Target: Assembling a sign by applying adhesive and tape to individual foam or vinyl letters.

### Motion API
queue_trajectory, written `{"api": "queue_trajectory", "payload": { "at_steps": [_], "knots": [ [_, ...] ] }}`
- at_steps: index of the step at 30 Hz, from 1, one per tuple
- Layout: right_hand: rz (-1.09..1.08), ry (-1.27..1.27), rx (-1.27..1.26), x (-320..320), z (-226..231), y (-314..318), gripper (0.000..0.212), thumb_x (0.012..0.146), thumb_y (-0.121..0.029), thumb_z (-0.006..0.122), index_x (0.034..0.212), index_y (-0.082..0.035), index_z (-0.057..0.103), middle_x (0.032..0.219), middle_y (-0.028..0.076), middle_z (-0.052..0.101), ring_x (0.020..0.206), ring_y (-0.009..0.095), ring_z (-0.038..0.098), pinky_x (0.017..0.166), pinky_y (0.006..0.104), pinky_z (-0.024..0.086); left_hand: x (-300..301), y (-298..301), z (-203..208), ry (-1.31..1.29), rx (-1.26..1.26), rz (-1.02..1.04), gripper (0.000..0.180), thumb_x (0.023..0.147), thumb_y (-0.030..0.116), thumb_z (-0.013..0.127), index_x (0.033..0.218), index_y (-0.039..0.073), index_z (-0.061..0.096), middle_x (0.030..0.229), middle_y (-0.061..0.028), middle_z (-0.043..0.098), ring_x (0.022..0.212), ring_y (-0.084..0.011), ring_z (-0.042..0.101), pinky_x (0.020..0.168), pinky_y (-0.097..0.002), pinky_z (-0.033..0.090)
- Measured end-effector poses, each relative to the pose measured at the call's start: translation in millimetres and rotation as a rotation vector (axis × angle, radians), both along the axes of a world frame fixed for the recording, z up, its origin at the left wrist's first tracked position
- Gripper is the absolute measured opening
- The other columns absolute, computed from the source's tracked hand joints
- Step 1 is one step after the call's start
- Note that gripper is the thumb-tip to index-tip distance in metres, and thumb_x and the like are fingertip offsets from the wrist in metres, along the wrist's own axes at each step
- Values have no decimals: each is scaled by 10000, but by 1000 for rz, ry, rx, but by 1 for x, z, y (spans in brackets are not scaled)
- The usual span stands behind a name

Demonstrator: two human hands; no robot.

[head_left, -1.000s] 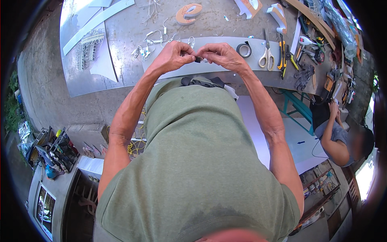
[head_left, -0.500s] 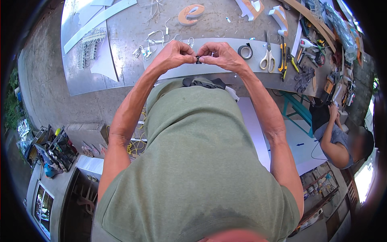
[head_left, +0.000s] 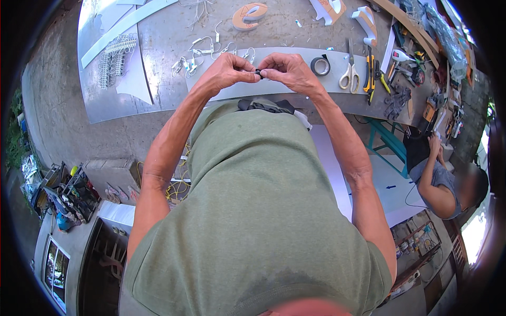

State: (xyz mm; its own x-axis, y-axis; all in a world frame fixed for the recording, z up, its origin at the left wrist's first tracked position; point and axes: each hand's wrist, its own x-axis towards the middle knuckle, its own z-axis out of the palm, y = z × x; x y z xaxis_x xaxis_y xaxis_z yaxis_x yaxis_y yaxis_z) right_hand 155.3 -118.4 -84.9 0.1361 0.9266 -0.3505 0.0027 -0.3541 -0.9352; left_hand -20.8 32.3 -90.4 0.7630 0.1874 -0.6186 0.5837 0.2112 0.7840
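Observation:
Over the near edge of the metal table, my left hand [head_left: 232,71] and my right hand [head_left: 287,71] meet fingertip to fingertip. Both are closed in a pinch on a small black piece [head_left: 259,73], mostly covered by the fingers; its exact kind is too small to make out. A string of small white light modules on thin wire [head_left: 197,52] trails on the tabletop beyond and left of my left hand. Right of my right hand lies a roll of black tape [head_left: 327,70], and past it scissors with pale handles [head_left: 351,63].
Utility knives [head_left: 370,73], a dark glove [head_left: 398,102] and assorted tools lie at the right. Orange-faced cut letters [head_left: 247,17] stand at the back; coiled wire strips [head_left: 113,58] lie left on the metal table [head_left: 163,47]. A co-worker [head_left: 443,184] sits at the right.
My hands stay together at nearly the same spot, with the fingertips slightly shifted around the black piece. The view has moved a little; nothing on the table has been taken or put down.

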Motion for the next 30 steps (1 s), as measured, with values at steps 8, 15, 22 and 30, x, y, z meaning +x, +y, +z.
{"api": "queue_trajectory", "payload": {
  "at_steps": [8,15,22,30],
  "knots": [
    [49,-44,19,2,-4,0,170,876,-120,734,1032,-55,754,808,7,723,684,74,593,623,247,484,-5,0,-9,-43,-55,42,261,761,228,841,908,18,789,772,-45,716,699,-115,581,647,-282,416],
    [47,-26,22,3,-1,1,154,878,-97,739,1025,-55,759,823,6,727,697,71,599,639,245,501,-7,0,-7,-92,-142,105,206,802,170,799,940,18,789,853,-80,751,806,-142,649,784,-302,483],
    [89,-113,199,3,0,2,146,870,-42,734,1011,-62,767,829,16,720,716,90,617,648,256,506,-7,4,-8,-89,-219,139,169,800,110,773,939,15,783,865,-75,750,845,-144,647,835,-302,471],
    [59,-317,429,-2,2,4,172,845,4,719,997,-66,757,857,62,714,737,184,663,667,318,534,-11,4,-12,-91,-373,239,137,825,134,770,922,38,785,835,-44,741,757,-98,576,722,-270,416]
  ]
}}
